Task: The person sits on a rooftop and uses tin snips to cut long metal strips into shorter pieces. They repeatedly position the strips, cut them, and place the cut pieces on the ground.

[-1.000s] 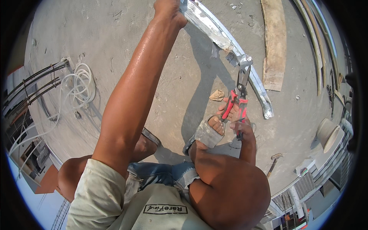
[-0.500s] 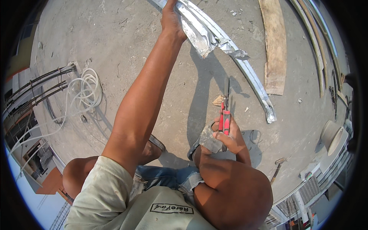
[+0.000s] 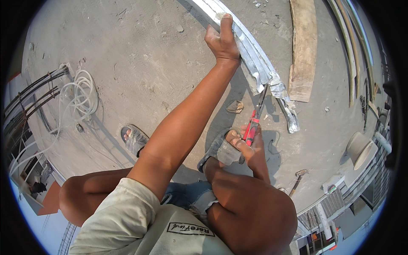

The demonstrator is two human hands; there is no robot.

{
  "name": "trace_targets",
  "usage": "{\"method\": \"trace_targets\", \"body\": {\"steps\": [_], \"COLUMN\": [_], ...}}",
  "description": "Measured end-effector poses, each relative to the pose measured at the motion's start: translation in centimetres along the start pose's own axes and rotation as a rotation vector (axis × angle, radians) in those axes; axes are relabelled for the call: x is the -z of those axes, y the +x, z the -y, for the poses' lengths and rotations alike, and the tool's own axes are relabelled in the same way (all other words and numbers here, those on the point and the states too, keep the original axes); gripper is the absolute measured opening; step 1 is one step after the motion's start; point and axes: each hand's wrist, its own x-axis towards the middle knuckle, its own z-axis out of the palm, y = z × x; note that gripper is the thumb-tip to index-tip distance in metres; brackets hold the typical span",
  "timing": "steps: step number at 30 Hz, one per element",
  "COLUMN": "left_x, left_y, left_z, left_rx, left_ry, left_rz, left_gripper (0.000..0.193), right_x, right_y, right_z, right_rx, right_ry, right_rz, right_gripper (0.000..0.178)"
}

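A long silvery sheet-metal channel (image 3: 255, 55) runs from the top edge down to the right, its lower part crumpled and torn. My left hand (image 3: 224, 44) is closed around its near edge, thumb on top, arm stretched forward. My right hand (image 3: 251, 153), low and near my sandalled right foot, is wrapped round the red and black handles of metal snips (image 3: 252, 127). The snips' dark blades point up and reach the torn edge of the channel; whether metal lies between them I cannot tell.
A wooden plank (image 3: 304, 55) lies right of the channel, with long poles (image 3: 350, 46) farther right. A hammer (image 3: 298, 180) and a pale bucket-like container (image 3: 359, 146) are at lower right. Coiled clear hose (image 3: 80, 100) and rebar (image 3: 32, 95) stand at left.
My left hand has moved right and nearer along with the channel. The snips have tilted right, and their blades have gone from apart to touching the torn metal.
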Motion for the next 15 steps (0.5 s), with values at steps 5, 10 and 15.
{"method": "trace_targets", "body": {"steps": [5,10,15], "left_x": [-0.3,0.5,1.6], "left_y": [-1.2,-1.6,-2.9], "left_z": [1.0,1.4,2.1], "left_rx": [-0.051,-0.021,0.0], "left_ry": [0.091,0.162,0.242], "left_rz": [-0.032,-0.057,-0.082], "left_gripper": [0.04,0.041,0.038], "right_x": [1.4,1.8,1.9], "right_y": [0.0,1.2,2.0], "right_z": [0.9,2.0,2.1], "right_rx": [0.0,-0.062,-0.237], "right_ry": [-0.148,-0.222,0.071], "right_rz": [-0.094,-0.096,-0.093], "right_gripper": [0.067,0.082,0.074]}}
